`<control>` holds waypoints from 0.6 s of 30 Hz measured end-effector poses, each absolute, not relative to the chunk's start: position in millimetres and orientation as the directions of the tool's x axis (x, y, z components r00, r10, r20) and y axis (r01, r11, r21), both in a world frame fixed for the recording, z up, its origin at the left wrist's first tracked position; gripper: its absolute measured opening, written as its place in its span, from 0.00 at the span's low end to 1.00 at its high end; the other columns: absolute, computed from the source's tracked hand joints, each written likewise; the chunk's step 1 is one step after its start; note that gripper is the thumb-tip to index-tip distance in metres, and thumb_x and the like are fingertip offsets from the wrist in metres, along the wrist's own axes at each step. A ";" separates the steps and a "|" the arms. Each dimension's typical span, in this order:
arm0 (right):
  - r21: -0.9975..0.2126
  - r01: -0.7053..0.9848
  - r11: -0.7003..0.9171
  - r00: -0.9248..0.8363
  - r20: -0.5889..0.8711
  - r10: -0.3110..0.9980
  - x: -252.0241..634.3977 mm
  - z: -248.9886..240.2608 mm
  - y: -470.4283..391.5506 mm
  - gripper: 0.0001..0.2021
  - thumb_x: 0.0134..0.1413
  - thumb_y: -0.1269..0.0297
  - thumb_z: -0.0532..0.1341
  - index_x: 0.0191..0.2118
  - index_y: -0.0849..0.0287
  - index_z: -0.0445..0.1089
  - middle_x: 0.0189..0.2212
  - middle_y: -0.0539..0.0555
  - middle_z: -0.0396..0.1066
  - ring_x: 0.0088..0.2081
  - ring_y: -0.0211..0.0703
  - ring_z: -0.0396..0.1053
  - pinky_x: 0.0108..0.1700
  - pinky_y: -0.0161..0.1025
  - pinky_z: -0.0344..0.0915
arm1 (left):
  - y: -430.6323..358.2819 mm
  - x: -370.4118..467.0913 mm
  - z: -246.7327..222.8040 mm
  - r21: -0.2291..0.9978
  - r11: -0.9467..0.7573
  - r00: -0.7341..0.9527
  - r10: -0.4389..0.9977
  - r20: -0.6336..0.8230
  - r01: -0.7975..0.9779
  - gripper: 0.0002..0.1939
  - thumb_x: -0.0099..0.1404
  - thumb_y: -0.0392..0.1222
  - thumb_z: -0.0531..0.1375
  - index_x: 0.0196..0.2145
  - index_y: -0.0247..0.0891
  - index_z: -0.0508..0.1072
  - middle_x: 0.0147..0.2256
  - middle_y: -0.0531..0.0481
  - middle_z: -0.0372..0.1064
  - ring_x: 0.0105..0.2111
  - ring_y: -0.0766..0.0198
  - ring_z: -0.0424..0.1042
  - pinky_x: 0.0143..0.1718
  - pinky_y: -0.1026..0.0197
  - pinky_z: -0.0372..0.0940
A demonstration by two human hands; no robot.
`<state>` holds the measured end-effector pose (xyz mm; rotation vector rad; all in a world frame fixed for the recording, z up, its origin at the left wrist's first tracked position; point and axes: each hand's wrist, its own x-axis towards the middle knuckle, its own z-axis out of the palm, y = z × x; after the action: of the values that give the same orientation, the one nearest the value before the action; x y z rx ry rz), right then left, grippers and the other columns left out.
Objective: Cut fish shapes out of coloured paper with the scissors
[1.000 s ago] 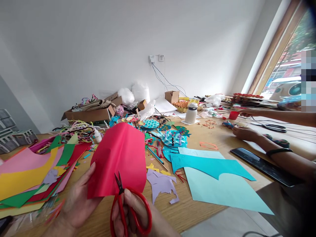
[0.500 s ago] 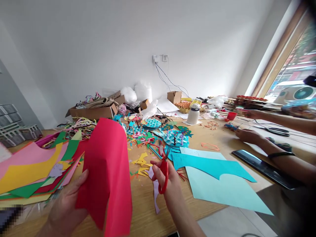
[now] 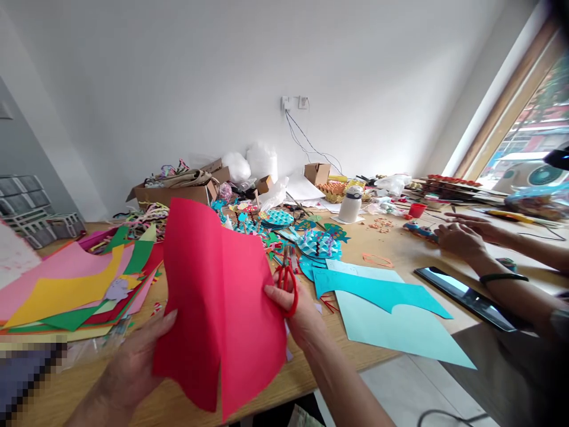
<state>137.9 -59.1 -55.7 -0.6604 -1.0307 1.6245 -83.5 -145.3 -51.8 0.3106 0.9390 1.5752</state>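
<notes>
A large sheet of red paper with a cut running up from its lower edge is held up in front of me. My left hand grips its left edge, thumb on the near face. On the other side, my right hand pinches the right edge while also carrying red-handled scissors, their blades pointing up and away from me. Fingers behind the paper are hidden. Just right of my right hand lie a blue paper offcut and a pale mint sheet.
Stacked coloured papers lie at left. Paper crafts and scraps fill the middle, with a white bottle behind. A cardboard box stands at the back. At right, another person's hands work near a black tablet-like device.
My right hand has come to the paper's right edge and taken hold of it, scissors still in hand. The red sheet has been spread wider. The other person's hands have shifted closer together.
</notes>
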 end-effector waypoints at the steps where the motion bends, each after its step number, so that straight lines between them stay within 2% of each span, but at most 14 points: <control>1: -0.899 -0.439 -0.010 -0.227 0.101 0.969 142.3 -52.2 -56.0 0.17 0.35 0.62 0.69 0.29 0.59 0.61 0.23 0.45 0.63 0.23 0.34 0.60 0.25 0.31 0.56 | -150.1 -88.5 -53.5 0.704 0.080 -0.241 0.907 -0.345 -0.706 0.30 0.55 0.34 0.59 0.56 0.47 0.62 0.34 0.52 0.79 0.46 0.49 0.71 0.41 0.50 0.71; 4: -0.931 -0.336 0.141 -0.098 0.184 0.978 150.9 -42.6 -50.7 0.17 0.34 0.62 0.69 0.29 0.58 0.60 0.21 0.43 0.59 0.21 0.33 0.57 0.24 0.30 0.54 | -164.4 -94.9 -62.0 0.668 0.139 -0.197 0.894 -0.402 -0.731 0.29 0.49 0.52 0.63 0.50 0.49 0.69 0.35 0.50 0.79 0.49 0.44 0.67 0.39 0.49 0.72; 6: -0.932 -0.303 0.197 -0.061 0.225 0.972 151.3 -39.4 -51.0 0.17 0.36 0.61 0.68 0.29 0.57 0.59 0.21 0.43 0.59 0.22 0.33 0.57 0.25 0.31 0.55 | -172.4 -89.3 -70.3 0.686 0.083 -0.190 0.930 -0.314 -0.723 0.31 0.42 0.61 0.64 0.45 0.50 0.73 0.36 0.49 0.78 0.52 0.43 0.64 0.37 0.51 0.72; 7: -0.931 -0.295 0.217 -0.047 0.241 0.969 150.2 -38.8 -52.0 0.17 0.37 0.60 0.67 0.29 0.57 0.58 0.21 0.43 0.59 0.22 0.34 0.57 0.25 0.32 0.56 | -175.6 -83.9 -74.7 0.704 0.049 -0.187 0.949 -0.254 -0.708 0.32 0.39 0.62 0.65 0.44 0.51 0.73 0.37 0.50 0.78 0.53 0.44 0.63 0.37 0.52 0.72; 9: -0.925 -0.288 0.248 -0.016 0.264 0.965 147.3 -39.3 -55.0 0.16 0.38 0.60 0.66 0.29 0.57 0.57 0.22 0.44 0.60 0.23 0.35 0.59 0.26 0.33 0.57 | -180.0 -70.1 -82.6 0.754 -0.032 -0.204 0.969 -0.136 -0.656 0.31 0.38 0.56 0.68 0.43 0.52 0.73 0.40 0.50 0.77 0.54 0.47 0.62 0.40 0.55 0.70; 11: -0.923 -0.273 0.272 0.007 0.281 0.960 144.9 -40.3 -58.5 0.16 0.40 0.59 0.66 0.30 0.56 0.57 0.24 0.45 0.61 0.25 0.36 0.60 0.27 0.34 0.59 | -181.3 -55.4 -87.3 0.776 -0.023 -0.178 0.977 -0.115 -0.630 0.34 0.39 0.52 0.70 0.47 0.55 0.70 0.43 0.51 0.75 0.54 0.49 0.61 0.45 0.55 0.67; 13: -0.923 -0.255 0.290 0.026 0.293 0.956 144.0 -40.1 -62.0 0.15 0.42 0.59 0.65 0.31 0.56 0.58 0.25 0.46 0.62 0.26 0.37 0.61 0.28 0.35 0.60 | -179.5 -42.7 -88.9 0.774 -0.054 -0.191 0.978 -0.087 -0.630 0.36 0.36 0.50 0.71 0.47 0.55 0.70 0.42 0.51 0.75 0.53 0.48 0.63 0.47 0.54 0.66; 15: -0.921 -0.250 0.297 0.049 0.294 0.954 144.2 -37.8 -65.4 0.15 0.42 0.59 0.65 0.31 0.56 0.58 0.26 0.47 0.62 0.26 0.38 0.62 0.28 0.35 0.61 | -175.2 -32.6 -89.1 0.784 -0.105 -0.261 0.962 -0.075 -0.612 0.31 0.35 0.45 0.72 0.41 0.52 0.74 0.36 0.52 0.77 0.47 0.50 0.69 0.44 0.56 0.67; 18: -0.915 -0.280 0.289 0.068 0.281 0.957 145.4 -32.5 -69.7 0.16 0.41 0.58 0.66 0.31 0.56 0.59 0.26 0.47 0.63 0.27 0.39 0.63 0.29 0.36 0.62 | -166.2 -19.8 -90.1 0.816 -0.065 -0.345 0.923 -0.169 -0.574 0.12 0.37 0.36 0.72 0.22 0.43 0.75 0.21 0.55 0.75 0.28 0.61 0.74 0.33 0.64 0.70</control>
<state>145.4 -69.7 -32.5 -0.7990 -1.1005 1.0998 -19.8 -166.2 -90.1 0.4873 1.0168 1.6691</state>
